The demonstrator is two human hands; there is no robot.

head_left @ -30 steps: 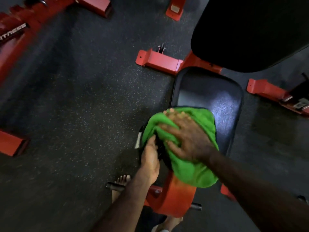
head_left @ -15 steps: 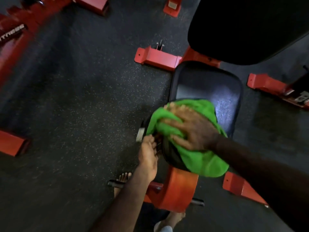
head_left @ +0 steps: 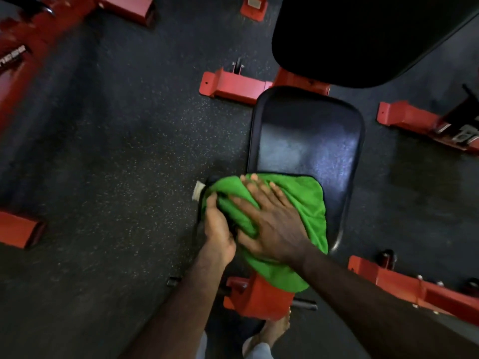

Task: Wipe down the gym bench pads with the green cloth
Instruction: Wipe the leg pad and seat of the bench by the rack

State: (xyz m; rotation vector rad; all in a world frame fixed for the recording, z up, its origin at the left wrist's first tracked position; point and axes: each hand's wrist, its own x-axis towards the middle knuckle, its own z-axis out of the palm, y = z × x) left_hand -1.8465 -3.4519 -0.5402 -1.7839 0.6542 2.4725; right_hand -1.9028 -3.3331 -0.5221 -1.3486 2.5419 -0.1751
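Note:
The green cloth [head_left: 307, 203] lies bunched over the near left part of the black seat pad [head_left: 311, 141]. My right hand [head_left: 272, 224] presses flat on the cloth with fingers spread. My left hand [head_left: 217, 229] curls round the cloth's bunched left edge at the pad's side; its fingertips are hidden in the folds. The far half of the seat pad is bare and shiny. The black back pad [head_left: 363, 40] rises at the top right, untouched.
The bench's red base [head_left: 259, 299] stands just below the cloth, with my bare foot [head_left: 274, 330] beside it. Red frame feet [head_left: 233, 86] [head_left: 414, 123] [head_left: 420, 286] lie around the bench on dark speckled rubber floor. Other red machines [head_left: 20, 229] stand at the left.
My right hand has slid the cloth left and nearer over the seat pad. My left hand has moved up from the pad's edge onto the cloth's left side.

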